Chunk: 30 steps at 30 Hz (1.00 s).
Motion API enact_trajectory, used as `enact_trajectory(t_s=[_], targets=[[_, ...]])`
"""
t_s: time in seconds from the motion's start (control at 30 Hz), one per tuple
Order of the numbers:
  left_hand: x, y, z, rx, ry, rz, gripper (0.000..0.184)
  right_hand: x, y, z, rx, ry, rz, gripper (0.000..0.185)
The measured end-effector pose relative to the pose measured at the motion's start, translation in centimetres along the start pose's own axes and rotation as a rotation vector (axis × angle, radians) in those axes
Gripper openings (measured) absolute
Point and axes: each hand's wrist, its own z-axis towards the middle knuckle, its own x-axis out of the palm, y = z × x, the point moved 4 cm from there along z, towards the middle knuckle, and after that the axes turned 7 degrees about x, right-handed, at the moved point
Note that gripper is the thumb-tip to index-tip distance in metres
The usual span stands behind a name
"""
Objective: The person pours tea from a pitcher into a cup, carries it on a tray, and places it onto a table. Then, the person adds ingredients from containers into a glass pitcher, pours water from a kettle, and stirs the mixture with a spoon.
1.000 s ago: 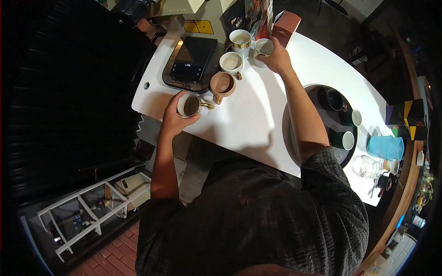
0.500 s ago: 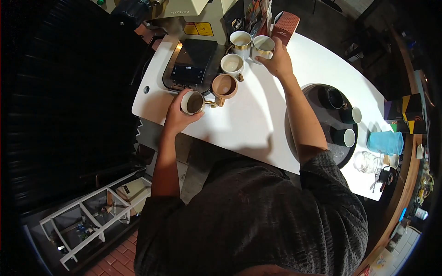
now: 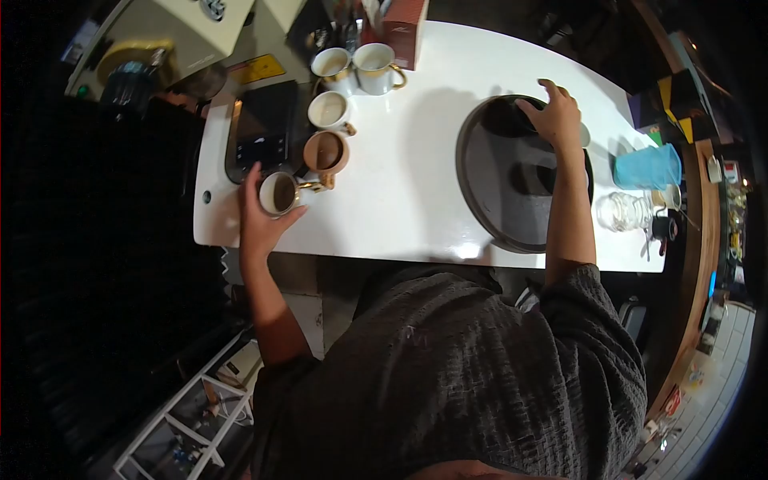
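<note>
My left hand (image 3: 260,222) is around a white cup with a gold handle (image 3: 279,194) at the table's left side. Beside it stand a brown cup (image 3: 326,152), a white cup (image 3: 328,111) and two white-and-gold cups (image 3: 333,66) (image 3: 376,67), roughly in a line. My right hand (image 3: 555,116) is over the far part of a round dark tray (image 3: 500,192), thumb and fingers apart, with nothing visible between them. Dark cups on the tray are partly hidden by the hand and forearm; one pale rim (image 3: 585,135) shows beside the wrist.
A black scale (image 3: 264,128) lies left of the cups, near a beige machine (image 3: 188,40). A red box (image 3: 406,32) stands at the back. Right of the tray are a blue container (image 3: 648,167) and a glass vessel (image 3: 624,212). A white frame (image 3: 180,416) is at lower left.
My right hand has let go of the white-and-gold cup at the back and moved right, over the tray. My left hand still holds its cup. The camera view has turned toward the right.
</note>
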Motion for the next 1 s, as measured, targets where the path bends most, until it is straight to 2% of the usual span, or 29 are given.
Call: enact_trajectory(t_s=[0.07, 0.1, 0.13, 0.17, 0.23, 0.27, 0.3, 0.43, 0.5, 0.6, 0.67, 0.7, 0.9, 1.0], targets=[[-0.5, -2.9, 0.9, 0.073, -0.135, 0.134, 0.085, -1.2, -3.9, -0.5, 0.155, 0.020, -0.198, 0.066], [-0.6, -4.6, 1.5, 0.096, -0.181, 0.167, 0.083, -1.7, -5.5, -0.6, 0.166, 0.019, -0.204, 0.066], [-0.1, -6.1, 2.4, 0.161, -0.233, 0.183, 0.074, -1.9, -7.4, -0.9, 0.231, 0.067, -0.203, 0.069], [0.8, -7.6, 3.3, 0.169, -0.219, 0.179, 0.074, -2.0, -9.1, -1.3, 0.299, 0.116, -0.200, 0.072], [3.9, -11.1, 5.1, 0.224, -0.125, 0.055, 0.061, -1.8, -11.6, -1.9, 0.371, 0.146, -0.140, 0.075], [6.5, -12.7, 5.9, 0.210, -0.079, -0.083, 0.052, -1.2, -12.5, -2.0, 0.290, 0.168, -0.003, 0.076], [9.0, -13.9, 6.9, 0.291, 0.026, -0.095, 0.048, -0.8, -13.3, -2.2, 0.208, 0.189, 0.131, 0.077], [19.8, -20.0, 8.9, 0.370, 0.299, -0.117, 0.044, 0.1, -14.4, -2.1, 0.164, 0.309, 0.318, 0.076], [24.4, -22.1, 9.3, 0.373, 0.391, -0.178, 0.044, 0.0, -14.8, -2.1, 0.209, 0.334, 0.397, 0.074], [30.2, -24.9, 8.7, 0.363, 0.517, -0.202, 0.051, -2.4, -15.2, -2.6, 0.257, 0.259, 0.435, 0.068], [33.6, -26.6, 7.7, 0.333, 0.653, -0.200, 0.062, -4.2, -16.0, -3.0, 0.271, 0.244, 0.449, 0.067], [35.1, -27.1, 7.3, 0.330, 0.705, -0.196, 0.073, -5.1, -16.6, -3.1, 0.281, 0.186, 0.434, 0.065], [40.6, -30.3, 5.7, 0.399, 0.620, -0.111, 0.072, -10.3, -18.7, -3.2, 0.248, 0.082, 0.374, 0.062], [41.0, -30.1, 5.5, 0.334, 0.636, -0.123, 0.071, -11.0, -19.3, -2.7, 0.237, 0.062, 0.390, 0.061]])
